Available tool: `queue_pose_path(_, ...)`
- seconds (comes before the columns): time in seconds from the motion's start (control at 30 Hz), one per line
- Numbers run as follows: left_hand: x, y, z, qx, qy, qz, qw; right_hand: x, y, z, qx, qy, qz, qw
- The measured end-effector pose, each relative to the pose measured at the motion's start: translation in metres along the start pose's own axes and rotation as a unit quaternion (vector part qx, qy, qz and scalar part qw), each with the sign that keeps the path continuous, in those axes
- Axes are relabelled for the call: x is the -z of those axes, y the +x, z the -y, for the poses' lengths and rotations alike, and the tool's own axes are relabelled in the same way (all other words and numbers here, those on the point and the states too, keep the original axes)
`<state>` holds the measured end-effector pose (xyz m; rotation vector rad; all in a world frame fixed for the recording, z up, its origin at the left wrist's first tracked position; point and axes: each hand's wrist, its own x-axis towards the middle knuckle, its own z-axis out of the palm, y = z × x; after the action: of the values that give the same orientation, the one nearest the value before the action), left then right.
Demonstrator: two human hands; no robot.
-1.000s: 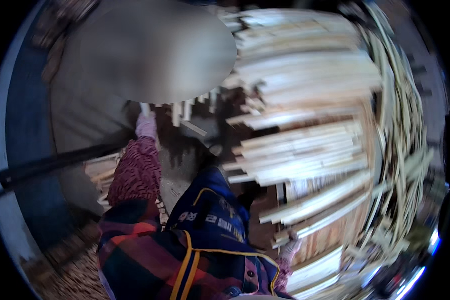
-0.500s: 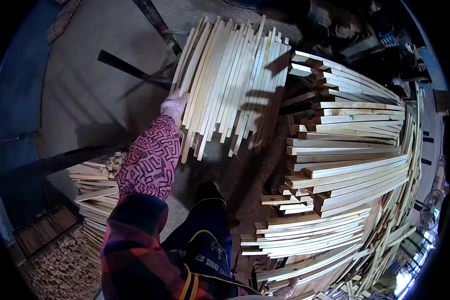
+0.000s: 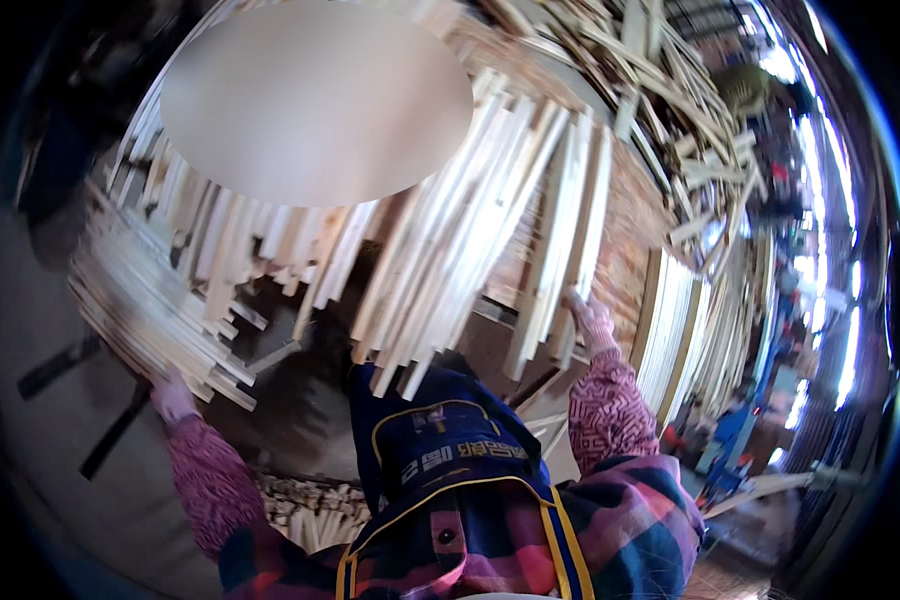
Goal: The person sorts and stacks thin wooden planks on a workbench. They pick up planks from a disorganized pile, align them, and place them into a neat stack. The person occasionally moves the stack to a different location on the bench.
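My left hand (image 3: 176, 396), in a pale pinkish glove, is at the near left edge of a stack of pale wooden strips (image 3: 160, 300). Its fingers are blurred and partly hidden against the stack. On the other side my right hand (image 3: 594, 322), gloved alike, is closed at the near end of a wooden strip (image 3: 588, 230), the rightmost of a spread row. More long strips (image 3: 450, 250) lie side by side between the hands, their near ends pointing at my apron (image 3: 460, 440). A blurred oval hides part of the wood at the top.
Dark metal bars (image 3: 115, 430) jut out beside the left stack. Below it stands a pile of short wood pieces (image 3: 315, 510). Bundled strips (image 3: 670, 320) stand at the right, with jumbled offcuts (image 3: 690, 150) behind. A person (image 3: 755, 95) is at the far right.
My view has swung to the right, so the left stack now appears at the far left. My left hand remains beside that stack. My right hand has come into view at the right-hand strips.
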<state>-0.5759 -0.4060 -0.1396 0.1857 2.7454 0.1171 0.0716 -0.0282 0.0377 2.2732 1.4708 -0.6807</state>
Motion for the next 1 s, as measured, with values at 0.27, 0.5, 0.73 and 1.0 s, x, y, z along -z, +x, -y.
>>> queue_pose_path(0.27, 0.026, -0.245, -0.045, -0.307, -0.057, -0.21, 0.926, 0.059, 0.006, 0.078, 0.016, 0.055, 0.021, 0.998)
queue_pose_path(0.5, -0.028, -0.479, -0.358, -0.497, -0.129, 0.079, 0.854, 0.033, 0.075, 0.014, 0.142, 0.171, -0.03, 0.974)
queue_pose_path(0.73, -0.078, -0.529, -0.505, -0.388, 0.214, 0.09, 0.892, 0.049, 0.117, -0.05, 0.128, 0.121, -0.053, 0.983)
queue_pose_path(1.0, -0.083, -0.497, -0.501, -0.458, 0.138, 0.237, 0.846, 0.026, 0.119, -0.025, 0.314, 0.309, -0.014, 0.897)
